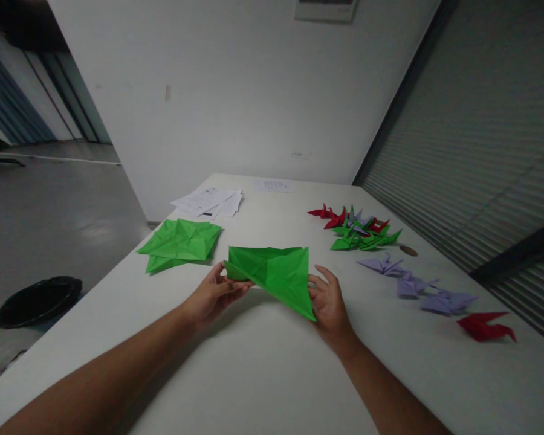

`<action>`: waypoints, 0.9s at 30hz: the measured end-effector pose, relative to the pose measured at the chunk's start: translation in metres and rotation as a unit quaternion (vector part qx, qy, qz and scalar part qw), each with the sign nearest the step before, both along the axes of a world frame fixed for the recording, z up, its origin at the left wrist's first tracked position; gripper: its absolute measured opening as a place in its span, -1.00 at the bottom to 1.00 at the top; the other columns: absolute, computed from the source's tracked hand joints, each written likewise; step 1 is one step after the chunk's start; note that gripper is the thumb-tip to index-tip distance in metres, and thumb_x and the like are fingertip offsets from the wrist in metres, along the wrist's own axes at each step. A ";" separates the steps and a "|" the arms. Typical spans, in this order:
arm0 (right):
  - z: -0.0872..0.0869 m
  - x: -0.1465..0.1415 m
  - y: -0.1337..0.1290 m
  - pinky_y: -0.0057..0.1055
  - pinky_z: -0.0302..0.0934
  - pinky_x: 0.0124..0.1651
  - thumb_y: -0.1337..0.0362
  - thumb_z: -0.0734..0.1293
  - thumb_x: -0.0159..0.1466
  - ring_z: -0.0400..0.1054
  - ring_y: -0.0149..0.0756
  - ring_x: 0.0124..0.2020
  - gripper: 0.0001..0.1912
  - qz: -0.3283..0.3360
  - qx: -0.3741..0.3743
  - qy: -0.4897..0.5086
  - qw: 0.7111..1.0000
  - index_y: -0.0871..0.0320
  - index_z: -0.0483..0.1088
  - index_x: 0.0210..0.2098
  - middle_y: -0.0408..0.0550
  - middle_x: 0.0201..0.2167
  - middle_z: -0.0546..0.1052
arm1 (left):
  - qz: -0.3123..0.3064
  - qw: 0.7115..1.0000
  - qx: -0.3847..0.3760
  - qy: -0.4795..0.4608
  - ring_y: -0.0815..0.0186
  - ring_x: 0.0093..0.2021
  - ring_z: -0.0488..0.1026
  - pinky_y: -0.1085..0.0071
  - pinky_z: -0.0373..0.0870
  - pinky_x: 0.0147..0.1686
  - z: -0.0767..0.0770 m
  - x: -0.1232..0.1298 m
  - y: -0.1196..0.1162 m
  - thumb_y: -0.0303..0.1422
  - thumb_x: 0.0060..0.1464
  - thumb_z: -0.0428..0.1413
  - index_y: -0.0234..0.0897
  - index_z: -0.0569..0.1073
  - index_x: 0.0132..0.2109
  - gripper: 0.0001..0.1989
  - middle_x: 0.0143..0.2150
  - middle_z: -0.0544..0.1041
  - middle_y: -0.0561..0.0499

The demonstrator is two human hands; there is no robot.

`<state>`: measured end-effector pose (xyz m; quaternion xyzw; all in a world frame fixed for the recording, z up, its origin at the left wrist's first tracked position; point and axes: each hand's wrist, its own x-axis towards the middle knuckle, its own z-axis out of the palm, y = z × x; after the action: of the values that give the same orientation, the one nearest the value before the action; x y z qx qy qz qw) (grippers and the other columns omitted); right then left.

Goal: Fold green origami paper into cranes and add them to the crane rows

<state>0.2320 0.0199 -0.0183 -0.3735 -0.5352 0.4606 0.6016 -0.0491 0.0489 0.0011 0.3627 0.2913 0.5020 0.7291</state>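
Observation:
A creased green paper sheet (278, 272) is held up over the white table (272, 374), its lower edge slanting down to the right. My left hand (215, 295) pinches its left corner, fingers closed round the paper. At the right edge is my right hand (329, 302), its fingers curled behind and beside the sheet, with the upper fingers a little apart from it. Several green creased sheets (181, 241) lie stacked to the left, beyond my left hand.
A pile of red, green and purple folded cranes (365, 232) lies at the back right. Purple cranes (410, 284) and a red crane (485, 326) line the right side. Printed papers (208, 201) lie at the back left. A black bin (38, 302) stands on the floor.

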 end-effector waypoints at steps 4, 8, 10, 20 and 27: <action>-0.004 0.007 0.000 -0.19 0.42 -0.01 0.11 0.57 0.18 0.50 -0.12 -0.12 -0.50 -0.002 0.063 -0.090 0.994 0.01 0.38 0.03 0.05 -0.09 0.53 | 0.042 0.999 -0.001 0.005 0.23 -0.11 0.68 0.39 0.58 -0.06 -0.003 0.004 0.000 -0.49 -0.01 0.39 0.04 0.04 0.17 -0.19 -0.18 0.62 0.13; -0.003 0.011 0.001 -0.23 0.39 -0.05 0.16 0.50 0.26 0.46 -0.10 -0.09 -0.74 -0.021 0.143 -0.193 0.971 0.01 0.53 -0.07 0.04 -0.15 0.55 | 0.056 0.998 0.005 0.014 0.24 -0.15 0.69 0.43 0.58 -0.12 -0.007 0.007 0.000 -0.42 0.03 0.38 0.10 0.03 0.17 -0.22 -0.27 0.58 0.22; 0.001 0.010 0.001 -0.24 0.38 -0.09 0.16 0.47 0.29 0.47 -0.09 -0.12 -0.82 -0.034 0.172 -0.228 0.958 0.01 0.58 -0.12 0.03 -0.20 0.57 | 0.070 0.997 0.024 0.023 0.25 -0.17 0.69 0.42 0.58 -0.14 -0.008 0.008 0.000 -0.39 0.04 0.38 0.07 0.08 0.13 -0.28 -0.31 0.58 0.22; 0.016 0.008 -0.004 -0.30 0.28 -0.35 0.16 0.43 0.31 0.42 -0.17 -0.39 -0.87 -0.050 0.215 -0.255 0.941 0.04 0.60 -0.28 -0.02 -0.44 0.51 | 0.098 0.988 0.111 0.053 0.27 -0.22 0.61 0.33 0.55 -0.15 -0.015 0.009 0.000 -0.35 -0.02 0.43 -0.18 0.42 -0.04 -0.56 -0.17 0.63 0.04; 0.011 0.009 -0.002 -0.28 0.30 -0.34 0.06 0.47 0.26 0.45 -0.13 -0.38 -0.82 -0.063 0.211 -0.269 0.937 0.02 0.60 -0.35 0.01 -0.44 0.57 | 0.108 0.963 0.156 0.192 0.19 -0.28 0.55 0.34 0.50 -0.24 -0.024 0.003 -0.001 -0.27 0.01 0.39 -0.27 0.58 -0.25 -0.78 -0.29 0.63 -0.01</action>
<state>0.2412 0.0176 -0.0071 -0.3807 -0.7377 0.1804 0.5276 -0.0464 0.0483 -0.0225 0.5281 0.3813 0.5377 0.5354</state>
